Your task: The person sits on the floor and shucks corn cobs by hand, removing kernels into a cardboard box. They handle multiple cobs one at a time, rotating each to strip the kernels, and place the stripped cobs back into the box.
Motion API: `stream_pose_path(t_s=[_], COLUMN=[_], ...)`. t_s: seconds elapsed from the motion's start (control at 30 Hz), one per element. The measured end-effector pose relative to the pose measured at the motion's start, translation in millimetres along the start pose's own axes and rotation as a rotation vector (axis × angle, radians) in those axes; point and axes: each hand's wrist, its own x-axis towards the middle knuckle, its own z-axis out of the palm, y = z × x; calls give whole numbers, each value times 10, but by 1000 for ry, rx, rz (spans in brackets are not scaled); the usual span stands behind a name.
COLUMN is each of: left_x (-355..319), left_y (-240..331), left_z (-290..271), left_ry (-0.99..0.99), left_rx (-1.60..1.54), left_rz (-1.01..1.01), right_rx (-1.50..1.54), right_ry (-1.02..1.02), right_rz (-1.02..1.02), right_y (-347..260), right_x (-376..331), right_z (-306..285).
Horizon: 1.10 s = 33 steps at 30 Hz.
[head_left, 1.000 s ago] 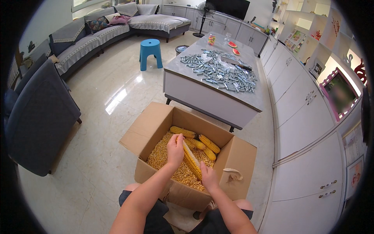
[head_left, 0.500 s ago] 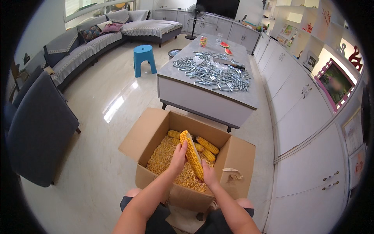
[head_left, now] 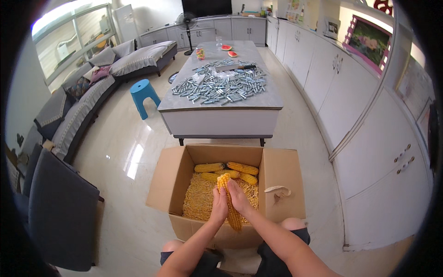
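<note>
An ear of yellow corn (head_left: pixel 234 219) is tilted over the cardboard box (head_left: pixel 284 168), most of its kernels still showing on the visible side. My left hand (head_left: pixel 219 206) is closed round its left side. From the right, my right hand (head_left: pixel 238 195) grips the same ear near its upper end, the palm pressed against it. Below the hands, loose corn kernels (head_left: pixel 196 198) cover the bottom of the box. Several more ears of corn (head_left: pixel 242 167) lie along the box's far wall.
Past the box stands a grey table (head_left: pixel 184 102) with many small metal cylinders (head_left: pixel 207 90), a large knife (head_left: pixel 228 67), watermelon slices (head_left: pixel 232 54) and a jar (head_left: pixel 200 53). A blue stool (head_left: pixel 144 94) and dark chair (head_left: pixel 64 207) are to the left; white cabinets (head_left: pixel 318 78) line the right.
My right hand has moved from the ear's lower end up beside my left hand. The ear has turned more upright. The whole view has swung to the right.
</note>
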Motion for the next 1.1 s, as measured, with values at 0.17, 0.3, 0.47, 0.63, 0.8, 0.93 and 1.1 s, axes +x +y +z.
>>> stream_pose_path(t_s=[0.17,0.3,0.47,0.63,0.8,0.93,1.1], left_x=[-29,-43,-56,-75,-78,-111,-81], left_y=[17,-17,4,167,44,59,-105], left_z=[58,53,83,205,263,317,240], left_ry=[52,82,113,73,-11,-29,-45], left_rx=[20,30,96,-27,-198,-187,-181], left_rz=[30,19,74,-34,-44,-48,-57], right_rx=[20,103,220,273,482,576,516], right_ry=[87,83,117,211,127,73,57], right_rz=[8,10,79,37,41,73,-99], right_y=[152,150,-24,-177,-248,-333,-73], right_x=[29,65,39,5,11,-40,17], right_z=[11,29,31,-27,-122,-172,-146])
